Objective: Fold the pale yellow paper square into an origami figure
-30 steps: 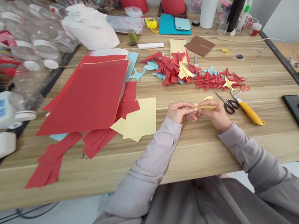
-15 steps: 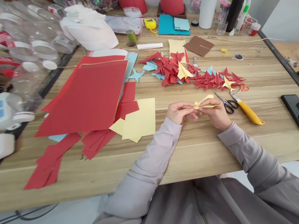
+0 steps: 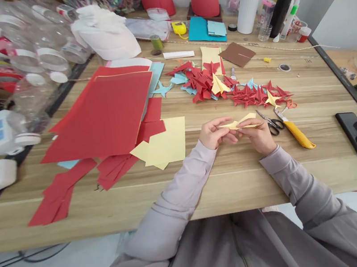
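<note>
I pinch the folded yellow paper in a narrow grip between my left hand and right hand, its long point lying across my left fingers, just beside the black-handled scissors.

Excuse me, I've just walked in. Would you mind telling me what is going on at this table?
A person at a wooden table holds a folded yellow paper piece between the left hand and the right hand. Just beyond the right hand lie black-handled scissors and a yellow-handled utility knife. Folded red and blue paper shapes are heaped farther up the table, with sheets of red paper and yellow paper to the left.
</note>
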The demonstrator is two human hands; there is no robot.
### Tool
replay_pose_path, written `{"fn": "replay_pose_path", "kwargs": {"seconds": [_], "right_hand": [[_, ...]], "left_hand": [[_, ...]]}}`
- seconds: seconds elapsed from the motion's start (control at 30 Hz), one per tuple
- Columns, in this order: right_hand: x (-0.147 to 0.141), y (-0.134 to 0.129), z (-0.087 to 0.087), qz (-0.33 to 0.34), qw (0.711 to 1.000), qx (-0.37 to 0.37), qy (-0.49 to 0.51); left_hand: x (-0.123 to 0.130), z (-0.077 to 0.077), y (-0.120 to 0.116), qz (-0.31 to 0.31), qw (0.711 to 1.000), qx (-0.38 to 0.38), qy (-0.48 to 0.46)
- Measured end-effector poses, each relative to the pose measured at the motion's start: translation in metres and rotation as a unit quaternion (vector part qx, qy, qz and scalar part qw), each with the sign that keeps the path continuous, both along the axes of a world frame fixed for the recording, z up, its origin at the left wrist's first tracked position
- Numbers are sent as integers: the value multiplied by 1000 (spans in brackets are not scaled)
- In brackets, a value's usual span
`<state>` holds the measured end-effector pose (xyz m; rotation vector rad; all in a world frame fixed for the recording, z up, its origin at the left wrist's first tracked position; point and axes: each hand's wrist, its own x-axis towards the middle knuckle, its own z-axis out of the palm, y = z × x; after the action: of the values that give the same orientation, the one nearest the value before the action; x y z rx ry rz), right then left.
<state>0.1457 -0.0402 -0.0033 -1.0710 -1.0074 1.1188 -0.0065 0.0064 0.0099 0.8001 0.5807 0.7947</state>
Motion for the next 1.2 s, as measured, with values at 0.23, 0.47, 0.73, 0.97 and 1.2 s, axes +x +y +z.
{"fn": "replay_pose_path", "kwargs": {"seconds": [0.23,0.47,0.73,0.97,1.2], "right_hand": [[4,-2,4,21,999,9,-38],[6,-1,12,44,995,2,-89],[6,2,1,19,994,12,-106],[10,3,0,8,983,50,-175],[10,1,6,7,975,43,-220]], "left_hand": [[2,-4,3,-37,997,-20,68],[-5,-7,7,-79,991,-17,106],[-9,-8,7,-60,985,39,157],[-10,-4,8,-63,987,19,149],[-13,-2,11,-87,983,-12,160]]}}
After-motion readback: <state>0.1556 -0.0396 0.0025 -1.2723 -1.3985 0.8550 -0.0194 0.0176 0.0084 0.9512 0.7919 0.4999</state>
